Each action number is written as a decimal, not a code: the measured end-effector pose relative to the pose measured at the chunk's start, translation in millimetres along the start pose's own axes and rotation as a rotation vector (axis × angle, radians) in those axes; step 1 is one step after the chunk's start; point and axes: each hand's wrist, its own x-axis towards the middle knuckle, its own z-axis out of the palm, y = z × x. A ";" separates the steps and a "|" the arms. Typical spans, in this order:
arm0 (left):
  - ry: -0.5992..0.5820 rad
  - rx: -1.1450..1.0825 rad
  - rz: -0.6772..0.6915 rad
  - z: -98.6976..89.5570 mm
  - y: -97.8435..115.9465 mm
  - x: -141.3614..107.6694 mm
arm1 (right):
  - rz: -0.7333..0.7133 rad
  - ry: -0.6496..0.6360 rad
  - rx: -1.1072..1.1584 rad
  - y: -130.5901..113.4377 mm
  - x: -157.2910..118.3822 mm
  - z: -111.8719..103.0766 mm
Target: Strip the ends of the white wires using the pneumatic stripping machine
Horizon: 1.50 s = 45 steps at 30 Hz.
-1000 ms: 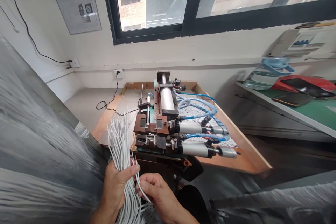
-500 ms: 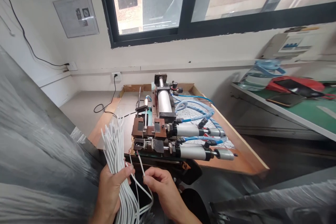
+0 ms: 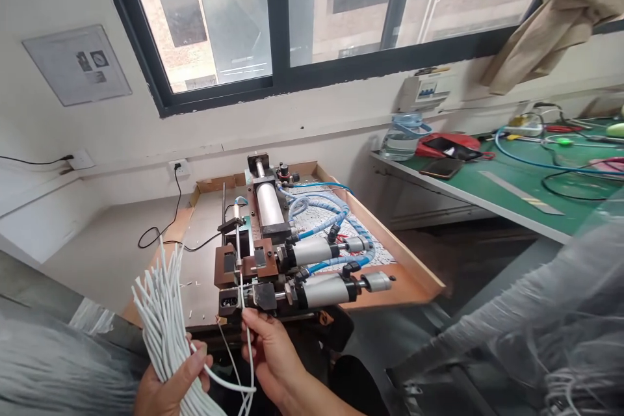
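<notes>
My left hand (image 3: 178,374) is closed around a thick bundle of white cables (image 3: 163,318), their cut ends fanned upward. Between the thumb and fingers of my right hand (image 3: 268,341) is a single white cable (image 3: 242,296). Its upper end reaches into the gap between the jaws of the pneumatic machine (image 3: 246,266). Below my fingers that cable loops down and back toward the bundle. A thin loose strand with a reddish tip hangs just left of my right hand.
A wooden-edged tray (image 3: 409,266) surrounds the machine, with white scraps inside. Blue air hoses (image 3: 341,208) curve behind the cylinders. On the green bench (image 3: 517,188) at right are a water jug (image 3: 402,140), a red pouch (image 3: 453,143) and a phone (image 3: 441,168). Plastic-wrapped material stands at both sides.
My right hand has raised the single cable, and its end has gone from in front of the machine to between the jaws. The view has turned right, showing more of the green bench.
</notes>
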 end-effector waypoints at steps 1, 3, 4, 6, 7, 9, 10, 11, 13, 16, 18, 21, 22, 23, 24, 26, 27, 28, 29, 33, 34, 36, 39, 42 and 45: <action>-0.015 0.000 -0.019 -1.7 -1.4 2.8 | 0.011 0.014 0.010 -0.1 1.0 0.4; -0.038 -0.016 -0.065 -5.2 -3.3 7.2 | 0.028 0.028 0.027 -0.6 1.6 1.6; -0.042 -0.023 -0.083 -6.5 -3.6 8.7 | 0.034 0.029 0.031 -1.0 1.5 2.2; -0.045 -0.026 -0.098 -7.9 -3.5 10.2 | 0.036 0.027 0.032 -1.9 1.0 3.3; -0.043 -0.020 -0.100 -8.0 -3.3 10.4 | 0.034 0.027 0.030 -2.2 0.9 3.8; -0.032 -0.006 -0.110 -7.5 -2.8 10.4 | 0.025 0.028 0.026 -2.3 1.2 4.3; -0.026 0.003 -0.111 -7.1 -2.7 10.3 | 0.019 0.031 0.023 -2.2 1.6 4.4; -0.026 0.013 -0.111 -6.7 -2.7 10.1 | 0.013 0.034 0.017 -2.0 2.0 4.3; -0.040 0.030 -0.106 -5.6 -2.6 9.0 | 0.002 0.038 -0.005 -1.5 2.1 3.3; -0.069 0.028 -0.069 -2.4 -1.6 4.3 | -0.037 -0.023 -0.098 -1.2 -1.8 -1.0; -0.105 0.016 -0.030 0.7 -0.8 -1.3 | -0.086 -0.115 -0.214 -1.2 -8.4 -5.8; -0.189 0.026 0.031 4.4 -1.0 -10.3 | -0.154 -0.253 -0.431 -0.8 -22.6 -13.7; -0.224 0.032 0.049 4.8 -1.8 -12.8 | -0.162 -0.298 -0.500 -0.8 -27.5 -15.8; -0.265 0.036 0.063 4.5 -2.8 -14.9 | -0.165 -0.344 -0.563 -0.8 -32.1 -17.4; -0.300 0.038 0.077 3.7 -4.0 -16.6 | -0.166 -0.385 -0.619 -1.0 -36.3 -18.5; -0.341 0.040 0.094 0.6 -6.7 -19.4 | -0.167 -0.443 -0.729 -1.3 -43.2 -19.8; -0.344 0.042 0.103 -1.4 -7.9 -20.7 | -0.170 -0.464 -0.788 -1.5 -46.0 -20.2; -0.340 0.045 0.110 -3.4 -8.8 -22.0 | -0.175 -0.484 -0.851 -1.6 -48.7 -20.6; -0.333 0.046 0.118 -5.5 -9.6 -23.3 | -0.187 -0.501 -0.912 -1.8 -51.3 -21.1; -0.266 0.015 0.189 -11.9 -10.2 -27.5 | -0.343 -0.536 -1.119 -1.4 -63.9 -23.6; -0.242 0.005 0.206 -13.1 -10.1 -28.2 | -0.390 -0.538 -1.159 -0.9 -67.2 -24.4; -0.212 -0.007 0.224 -14.7 -10.3 -29.5 | -0.466 -0.545 -1.220 0.6 -73.3 -26.4; -0.204 -0.008 0.211 -15.7 -12.0 -32.1 | -0.515 -0.549 -1.274 2.8 -79.6 -31.0; -0.172 -0.014 0.194 -16.6 -11.7 -32.4 | -0.521 -0.544 -1.302 3.2 -83.4 -38.3; -0.103 -0.023 0.213 -21.1 -1.4 -24.2 | -0.514 -0.528 -1.324 2.1 -86.4 -49.2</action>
